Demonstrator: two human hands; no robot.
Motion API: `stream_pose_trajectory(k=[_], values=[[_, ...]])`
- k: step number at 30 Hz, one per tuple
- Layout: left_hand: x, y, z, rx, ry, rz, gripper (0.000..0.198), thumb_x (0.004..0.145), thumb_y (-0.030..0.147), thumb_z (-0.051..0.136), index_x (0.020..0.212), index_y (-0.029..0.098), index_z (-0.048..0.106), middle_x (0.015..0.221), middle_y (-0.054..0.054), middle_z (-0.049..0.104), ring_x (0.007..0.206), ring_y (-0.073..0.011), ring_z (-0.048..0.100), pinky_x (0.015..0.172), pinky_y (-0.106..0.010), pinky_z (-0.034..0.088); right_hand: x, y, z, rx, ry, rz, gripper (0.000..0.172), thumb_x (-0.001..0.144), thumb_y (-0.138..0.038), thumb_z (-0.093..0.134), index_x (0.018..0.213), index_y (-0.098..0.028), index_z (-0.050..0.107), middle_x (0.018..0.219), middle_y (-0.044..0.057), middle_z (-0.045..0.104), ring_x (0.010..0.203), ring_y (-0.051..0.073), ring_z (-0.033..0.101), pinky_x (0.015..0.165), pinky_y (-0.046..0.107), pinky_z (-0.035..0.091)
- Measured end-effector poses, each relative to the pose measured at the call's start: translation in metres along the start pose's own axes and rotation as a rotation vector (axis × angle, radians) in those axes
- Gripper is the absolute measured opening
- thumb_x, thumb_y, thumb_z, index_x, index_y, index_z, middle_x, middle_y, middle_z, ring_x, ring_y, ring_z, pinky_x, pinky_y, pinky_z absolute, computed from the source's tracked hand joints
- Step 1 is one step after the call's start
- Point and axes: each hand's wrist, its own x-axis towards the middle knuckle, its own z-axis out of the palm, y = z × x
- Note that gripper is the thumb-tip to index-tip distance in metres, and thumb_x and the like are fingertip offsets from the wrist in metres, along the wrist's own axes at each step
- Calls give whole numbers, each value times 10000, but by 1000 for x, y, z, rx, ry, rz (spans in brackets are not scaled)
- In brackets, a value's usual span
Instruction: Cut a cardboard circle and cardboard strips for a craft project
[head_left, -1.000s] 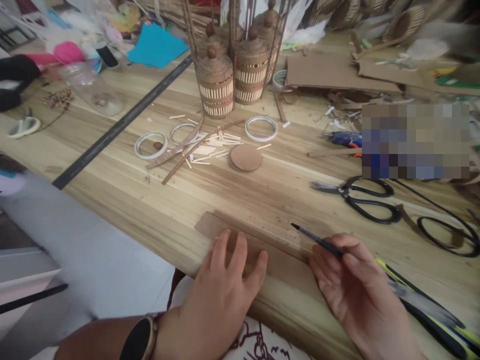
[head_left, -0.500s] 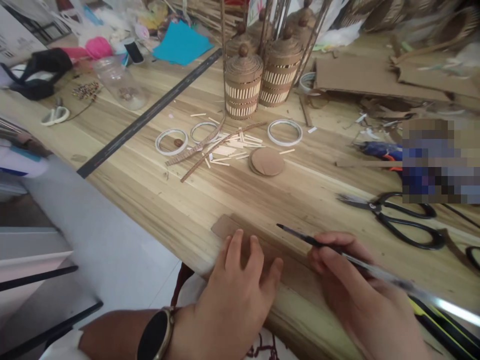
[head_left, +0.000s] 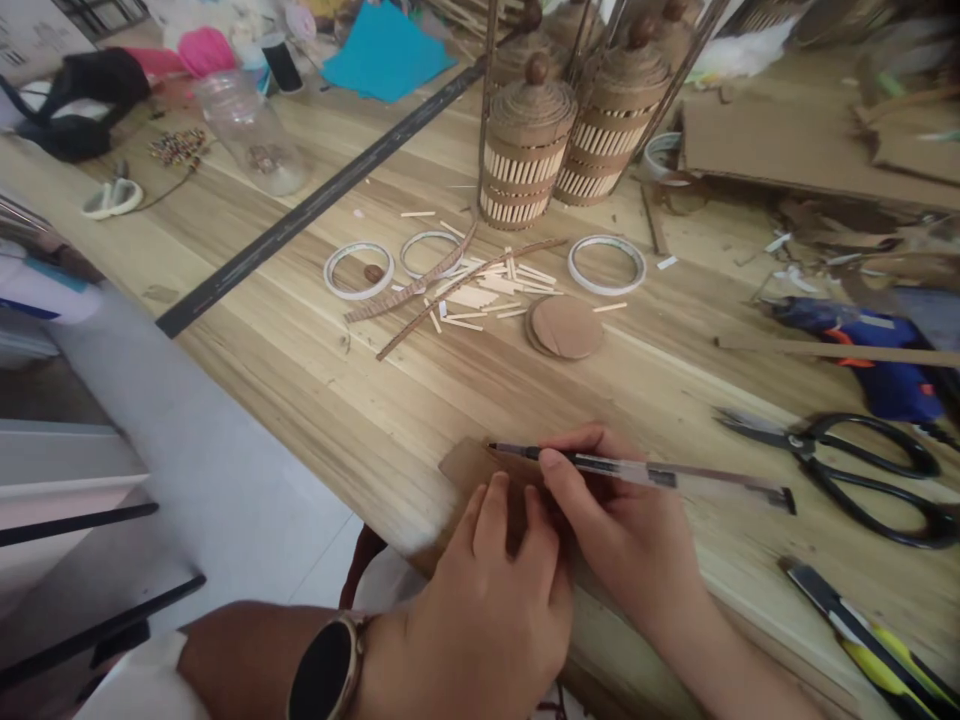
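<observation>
Fingers of my right hand (head_left: 637,535) pinch a pen (head_left: 664,476), tip at the cardboard strip (head_left: 464,466) (touching? can't tell from here); my left hand (head_left: 499,605), unclenched, rests on it.

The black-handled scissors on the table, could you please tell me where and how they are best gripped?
I would take the scissors by their black loops, coming from the right: the blades point left, and the loops lie spread with room for fingers. The right hand holds the pen, so it should probably put that down first.
</observation>
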Motion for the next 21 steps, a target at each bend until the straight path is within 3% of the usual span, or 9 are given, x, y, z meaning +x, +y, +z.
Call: stream_pose_trajectory(k=[12,16,21], values=[[1,-1,-3,-1,-27,0,372,1030,175,424,1240,72,713,1164,-114,769,1024,-298,752,848,-362,649,-1,-3,1,-137,-3,-142,127,864,-286,615,745,-249,642,607,-24,681,523,145,647,504,239,535],[2,-4,-2,-6,-26,27,365,1016,163,440,1255,76,703,1187,-107,762,1029,-298,748,867,-368,643,-1,-4,-3,-144,-3,-143,161,864,-284,613,707,-255,622,564,-33,650,482,139,617,456,231,503],[3,-5,-3,-2,-26,26,360,1021,156,439,1269,64,683,1156,-131,763,1026,-306,746,856,-379,637,0,-6,2,-143,16,-145,156,870,-304,602,724,-259,634,606,-11,683,541,165,659,504,256,539]])
